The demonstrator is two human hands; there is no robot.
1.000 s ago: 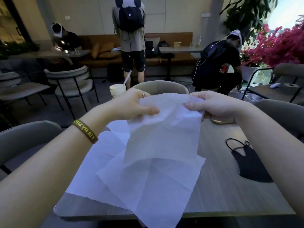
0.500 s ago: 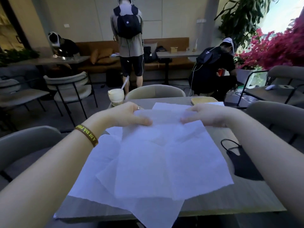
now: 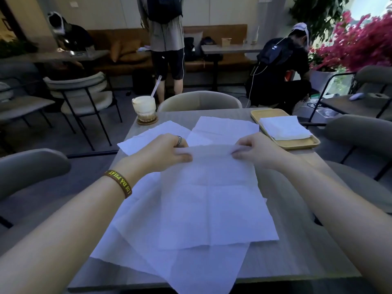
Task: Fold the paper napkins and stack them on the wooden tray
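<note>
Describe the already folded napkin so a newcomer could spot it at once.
Start at the grey table, then find the wooden tray at its far right corner. The folded napkin lies in it, compact and layered; the other napkins lie spread open on the tabletop.

Left hand (image 3: 167, 151) and right hand (image 3: 256, 150) pinch the far corners of a paper napkin (image 3: 214, 200) at center; wooden tray (image 3: 294, 145) at 2 o'clock holds a folded napkin (image 3: 284, 128).

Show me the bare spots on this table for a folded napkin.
Free: the table strip right of the held napkin, bordered by the wooden tray behind and the right edge; the tray's far end behind its folded napkin; a narrow band between the drink and the tray. Crowded: centre and left, covered by spread napkins.
</note>
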